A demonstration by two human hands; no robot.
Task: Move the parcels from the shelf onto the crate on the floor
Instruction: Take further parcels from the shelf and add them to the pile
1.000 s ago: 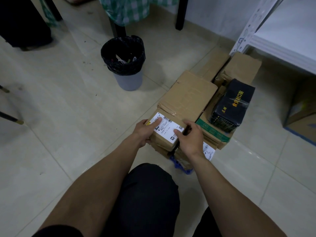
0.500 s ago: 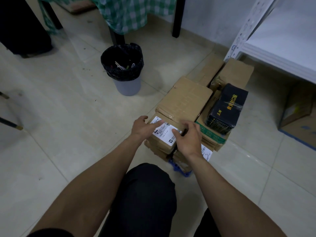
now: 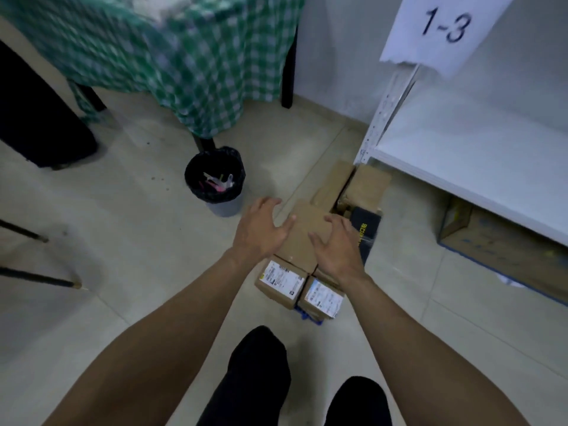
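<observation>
Nearest the camera, two label-topped parcels [image 3: 281, 279] sat side by side at the front of the stack, with a blue corner of the crate [image 3: 307, 316] showing beneath them on the floor. Just beyond, the left hand [image 3: 259, 232] and the right hand [image 3: 336, 252] were over a larger brown parcel [image 3: 302, 238], fingers spread and gripping nothing; whether they touched it could not be told. A black parcel [image 3: 365, 229] lay right of it. Farther off stood a black-lined bin [image 3: 215, 179] and the white shelf [image 3: 461, 155], with a paper sign [image 3: 442, 29] reading "1-3" above.
</observation>
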